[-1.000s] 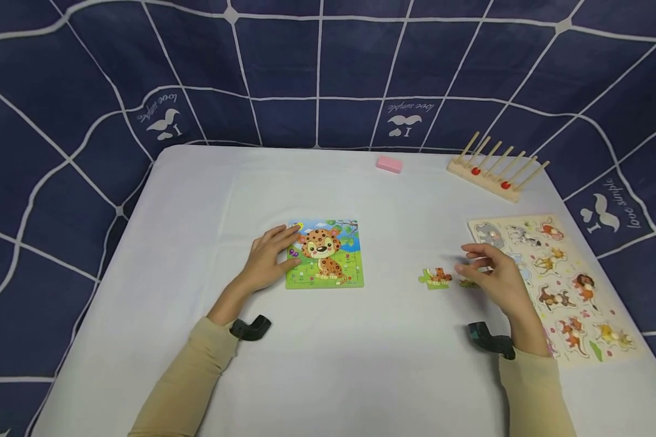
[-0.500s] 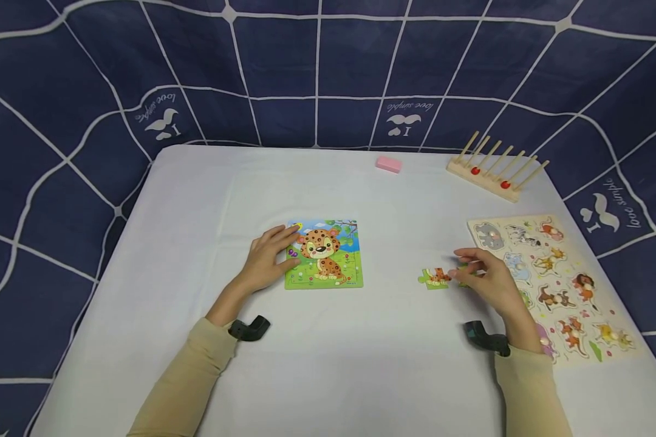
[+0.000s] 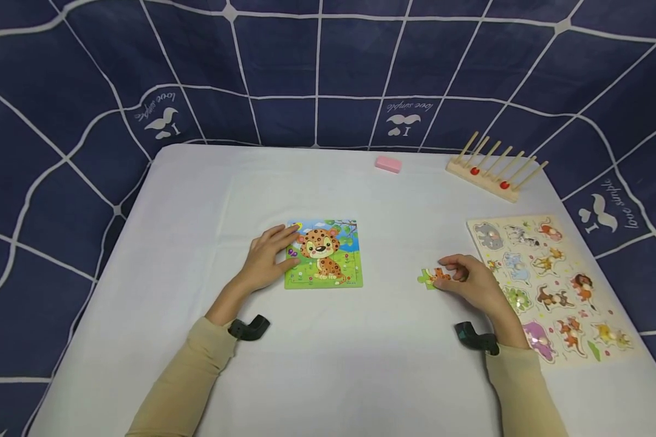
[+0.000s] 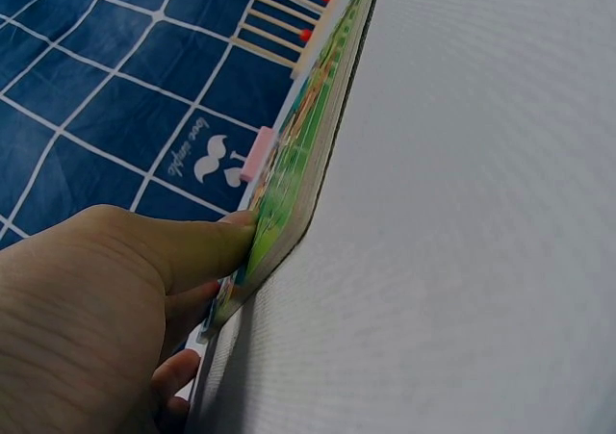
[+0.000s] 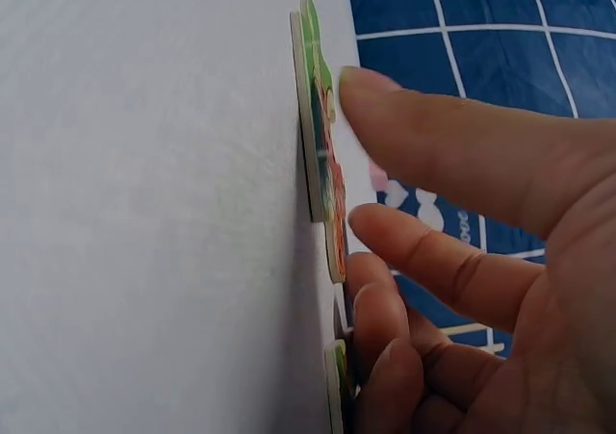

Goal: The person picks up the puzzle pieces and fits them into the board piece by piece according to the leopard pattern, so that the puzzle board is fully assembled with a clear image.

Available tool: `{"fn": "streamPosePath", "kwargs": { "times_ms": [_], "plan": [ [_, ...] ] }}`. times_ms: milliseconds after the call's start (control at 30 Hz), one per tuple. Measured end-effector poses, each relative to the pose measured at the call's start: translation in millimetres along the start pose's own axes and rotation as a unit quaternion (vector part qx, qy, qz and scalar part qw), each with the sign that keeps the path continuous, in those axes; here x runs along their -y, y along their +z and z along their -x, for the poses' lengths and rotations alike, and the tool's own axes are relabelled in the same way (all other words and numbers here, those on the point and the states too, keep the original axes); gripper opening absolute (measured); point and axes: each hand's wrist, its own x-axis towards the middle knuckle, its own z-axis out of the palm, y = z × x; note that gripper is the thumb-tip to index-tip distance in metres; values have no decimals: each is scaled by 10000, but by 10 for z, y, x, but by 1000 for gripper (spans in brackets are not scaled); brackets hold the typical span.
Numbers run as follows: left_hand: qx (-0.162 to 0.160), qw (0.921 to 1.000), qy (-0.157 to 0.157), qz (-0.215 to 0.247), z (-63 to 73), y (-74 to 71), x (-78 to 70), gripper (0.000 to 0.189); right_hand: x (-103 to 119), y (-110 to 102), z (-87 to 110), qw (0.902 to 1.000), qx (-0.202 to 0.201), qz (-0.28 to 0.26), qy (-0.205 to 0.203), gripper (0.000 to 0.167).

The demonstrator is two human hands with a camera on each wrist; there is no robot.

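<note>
A leopard jigsaw puzzle (image 3: 330, 267) lies flat on the white table. My left hand (image 3: 262, 261) rests on its left side, thumb on the picture and fingers along the edge; the left wrist view shows the thumb on the puzzle's surface. At the right, loose puzzle pieces (image 3: 429, 278) in green and spotted orange lie on the table. My right hand (image 3: 472, 285) hovers over them, partly covering them in the head view. In the right wrist view its thumb and fingers stand apart beside the puzzle piece (image 5: 313, 126); another puzzle piece (image 5: 335, 386) lies under the other fingers.
A wooden animal peg board (image 3: 557, 291) lies to the right, partly under my right forearm. A wooden rack (image 3: 483, 181) with upright sticks and red beads stands at the back right. Near it sits a pink block (image 3: 388, 164). Dark blue checked cloth (image 3: 284, 67) hangs behind the table.
My right hand has moved left, away from the peg board, and now covers part of the loose puzzle pieces. The left hand and the leopard puzzle have stayed put.
</note>
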Motion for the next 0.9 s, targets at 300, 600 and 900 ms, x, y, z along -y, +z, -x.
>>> {"fn": "streamPosePath", "kwargs": {
  "times_ms": [300,600,900],
  "plan": [
    [33,10000,-38,-4,-4,-7,-9,62,20,21,1,9998,9,178,27,41],
    [13,10000,-37,-14,-3,-5,-12,62,39,12,-7,9998,-3,203,41,39],
    [-2,10000,-12,-22,-3,3,1,62,48,18,-9,9999,-41,82,91,38]
  ]
}}
